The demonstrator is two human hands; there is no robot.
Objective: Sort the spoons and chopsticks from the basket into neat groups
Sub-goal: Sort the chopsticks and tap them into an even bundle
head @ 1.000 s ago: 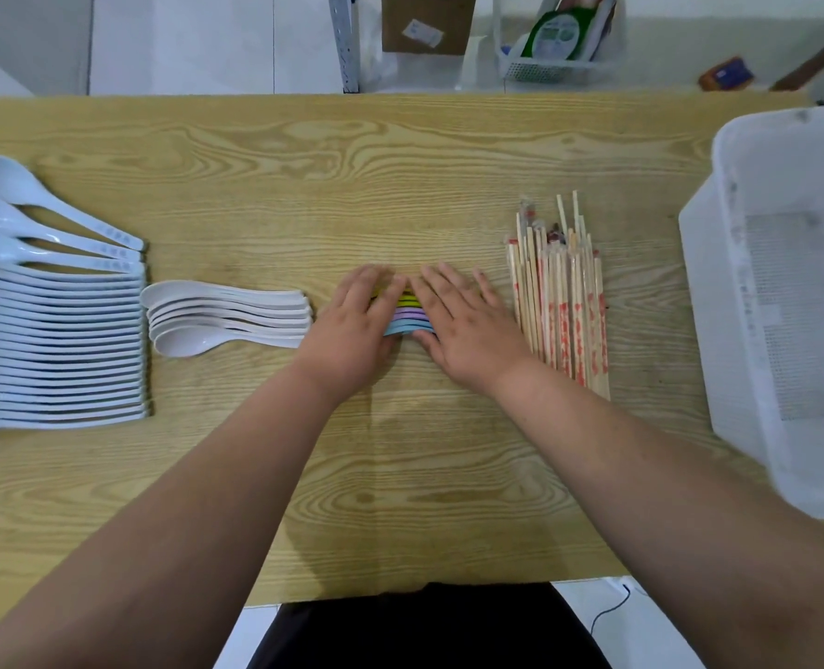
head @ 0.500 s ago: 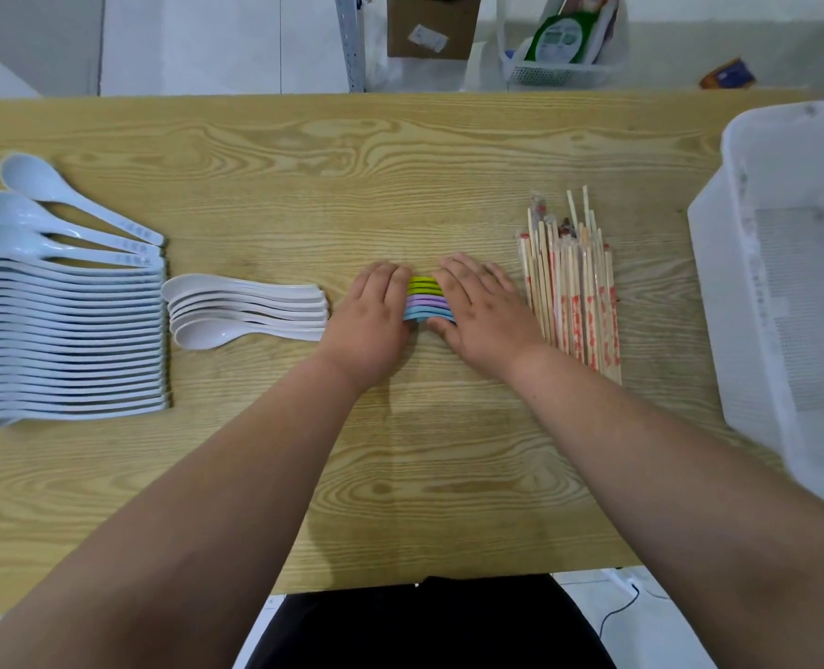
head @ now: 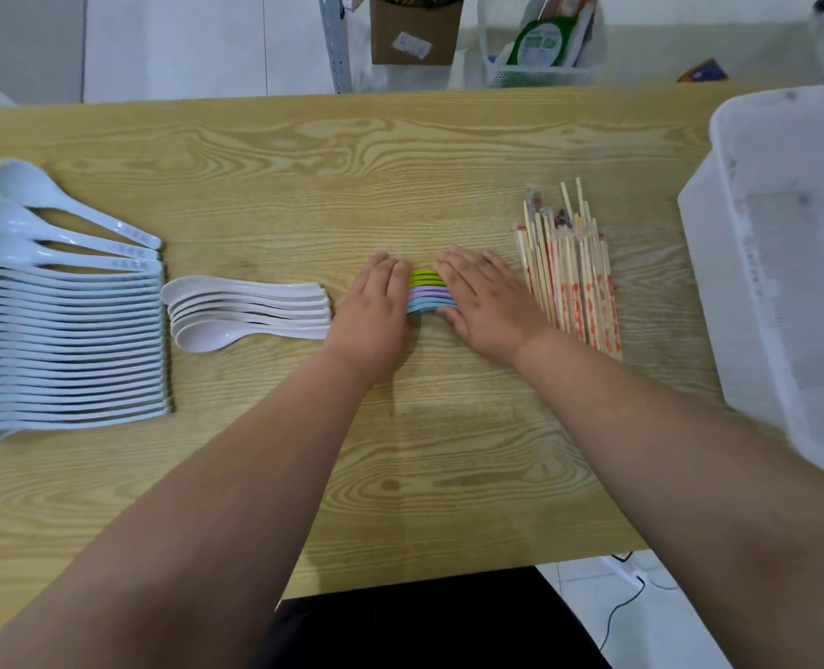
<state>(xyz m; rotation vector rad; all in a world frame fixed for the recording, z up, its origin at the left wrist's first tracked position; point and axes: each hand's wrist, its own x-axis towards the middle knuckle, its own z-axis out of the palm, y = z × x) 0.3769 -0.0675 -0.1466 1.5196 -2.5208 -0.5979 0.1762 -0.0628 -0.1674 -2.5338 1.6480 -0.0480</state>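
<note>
The basket (head: pixel 709 306) is sitting apparently emptied. Left of it, pale-blue spoons (head: pixel 62 340), chopsticks (head: pixel 574 282) and white spoons (head: pixel 255 309) are lying grouped. The left hand (head: pixel 376 311) and right hand (head: pixel 489 306), fingers flat, are pressing the coloured spoons (head: pixel 429 292) together, easing slightly apart, so sorting is probably nearing its end.

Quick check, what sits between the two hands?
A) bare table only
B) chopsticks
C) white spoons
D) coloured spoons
D: a green, purple and blue row of coloured spoons shows between the left hand and the right hand. The chopsticks lie right of the right hand and the white spoons left of the left hand.
</note>
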